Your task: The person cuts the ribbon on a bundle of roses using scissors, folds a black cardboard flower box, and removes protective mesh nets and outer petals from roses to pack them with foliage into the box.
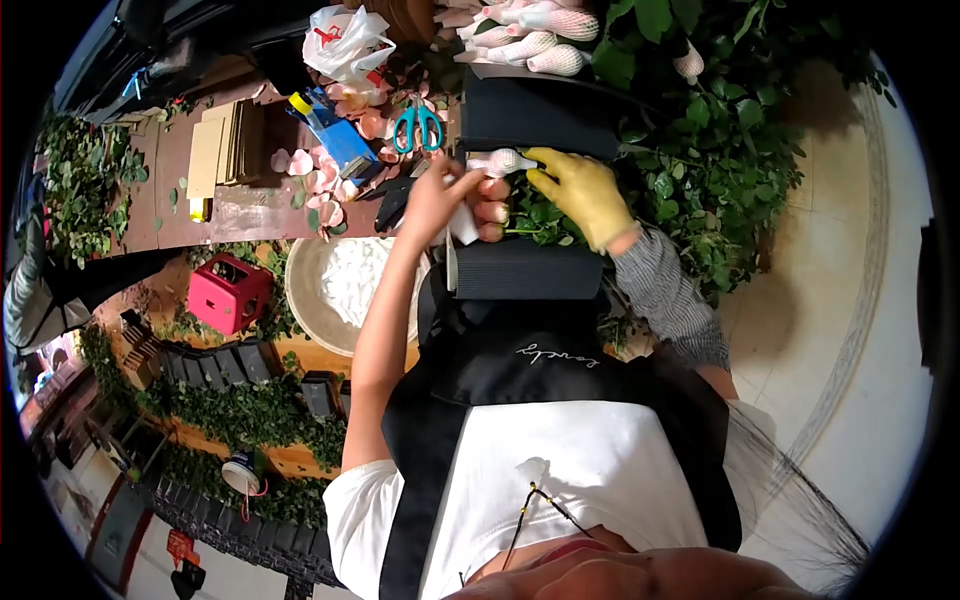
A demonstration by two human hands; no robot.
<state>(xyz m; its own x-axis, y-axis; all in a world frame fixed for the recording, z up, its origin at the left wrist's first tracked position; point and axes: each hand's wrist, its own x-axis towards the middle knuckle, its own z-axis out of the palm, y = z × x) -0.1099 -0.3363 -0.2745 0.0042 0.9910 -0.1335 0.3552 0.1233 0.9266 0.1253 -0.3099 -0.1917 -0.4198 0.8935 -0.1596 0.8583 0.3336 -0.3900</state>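
Your rose [496,163], pale pink in white net, lies sideways between your hands, near peach blooms [491,209]. Your gloved right hand [583,195] pinches its stem end between the fingers; whether your left hand [438,198] has its fingers on the net, I can't tell.

So the bare left hand [437,203] is pinching one end of a netted rose [500,163], while the yellow-gloved right hand [588,197] is holding the other. Some bare roses [491,212] are sitting right beside it, scissors [418,128] are lying near loose petals [325,185], and more netted roses [535,42] are lying heaped up top.
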